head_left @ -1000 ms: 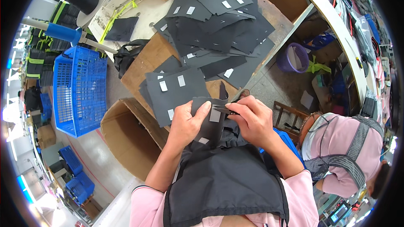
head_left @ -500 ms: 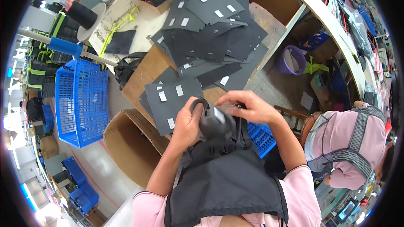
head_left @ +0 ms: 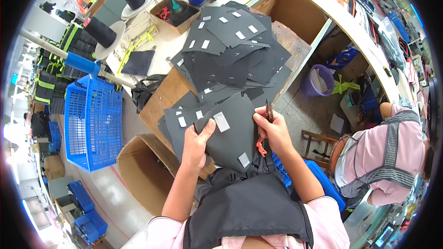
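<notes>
A dark grey fabric panel (head_left: 233, 140) with white rectangular patches is spread between my hands, above my lap. My left hand (head_left: 195, 147) grips its left edge, thumb on top beside a patch. At the panel's right edge is my right hand (head_left: 277, 134), closed around small dark thread snips (head_left: 269, 109) that point away from me. An orange-red cord (head_left: 261, 148) dangles below them. The right thumb touches the panel's edge. Just beyond my left hand, similar panels (head_left: 173, 131) lie on a brown board, and a large heap of dark panels (head_left: 226, 60) sits farther back.
On the left stand a blue plastic basket (head_left: 92, 129) and an open cardboard box (head_left: 138, 180). Black thread cones (head_left: 99, 32) are at the far left. A purple bin (head_left: 318, 80) is right of the board. Another person in pink (head_left: 383, 152) sits close on my right.
The panel was curled up between my hands; now it is opened out flat. The snips and orange-red cord have come into sight at my right hand. The whole view has shifted slightly.
</notes>
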`<state>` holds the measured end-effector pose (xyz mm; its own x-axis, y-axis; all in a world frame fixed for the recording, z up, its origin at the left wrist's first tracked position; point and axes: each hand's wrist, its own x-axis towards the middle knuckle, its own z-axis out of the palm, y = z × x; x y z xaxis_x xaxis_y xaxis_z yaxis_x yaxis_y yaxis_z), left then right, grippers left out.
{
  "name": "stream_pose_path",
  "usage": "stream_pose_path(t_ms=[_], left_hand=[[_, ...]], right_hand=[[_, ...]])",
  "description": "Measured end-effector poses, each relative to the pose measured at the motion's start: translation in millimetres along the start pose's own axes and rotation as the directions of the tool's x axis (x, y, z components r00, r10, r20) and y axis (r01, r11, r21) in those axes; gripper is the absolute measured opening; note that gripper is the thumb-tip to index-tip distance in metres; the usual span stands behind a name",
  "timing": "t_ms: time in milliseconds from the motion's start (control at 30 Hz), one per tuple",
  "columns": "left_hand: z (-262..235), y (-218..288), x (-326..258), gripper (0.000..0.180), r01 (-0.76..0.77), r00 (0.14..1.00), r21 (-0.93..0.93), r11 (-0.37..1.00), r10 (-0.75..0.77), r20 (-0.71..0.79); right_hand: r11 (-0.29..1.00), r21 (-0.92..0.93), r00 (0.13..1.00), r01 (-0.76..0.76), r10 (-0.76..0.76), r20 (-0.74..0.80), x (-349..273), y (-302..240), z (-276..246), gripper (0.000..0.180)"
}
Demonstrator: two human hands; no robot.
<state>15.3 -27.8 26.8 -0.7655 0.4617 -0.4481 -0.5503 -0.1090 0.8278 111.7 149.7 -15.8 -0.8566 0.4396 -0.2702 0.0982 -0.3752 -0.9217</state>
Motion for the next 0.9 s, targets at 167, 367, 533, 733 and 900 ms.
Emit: stream_pose_path(t_ms=[167,367,533,733,900], left_hand=[[-6.1,-9.0,2.1,0.021,-0.023,1.000,0.125,0.992,0.023,0.001],[-0.7,-9.2,-4.8,0.028,-0.076,0.992,0.259,0.963,0.045,0.120],[-4.8,-10.9,-11.5,0.034,-0.042,0.985,0.257,0.966,-0.003,0.172],[-6.1,-8.2,-12.9,0.033,-0.058,0.973,0.315,0.947,-0.017,0.230],[-7.3,-10.4,-11.7,0.032,-0.010,0.980,0.284,0.959,-0.048,0.195]], right_hand=[[0.502,-0.698,0.736,0.511,-0.675,0.054,-25.1,-17.8,13.2,0.027],[0.400,-0.709,0.774,0.581,-0.542,0.329,-28.9,-28.8,23.9,0.036],[0.290,-0.738,0.745,0.609,-0.531,0.405,-28.4,-28.2,23.3,0.031],[0.275,-0.729,0.725,0.627,-0.549,0.416,-28.0,-25.9,22.9,0.027],[0.333,-0.682,0.693,0.652,-0.626,0.357,-30.7,-18.8,18.4,0.025]])
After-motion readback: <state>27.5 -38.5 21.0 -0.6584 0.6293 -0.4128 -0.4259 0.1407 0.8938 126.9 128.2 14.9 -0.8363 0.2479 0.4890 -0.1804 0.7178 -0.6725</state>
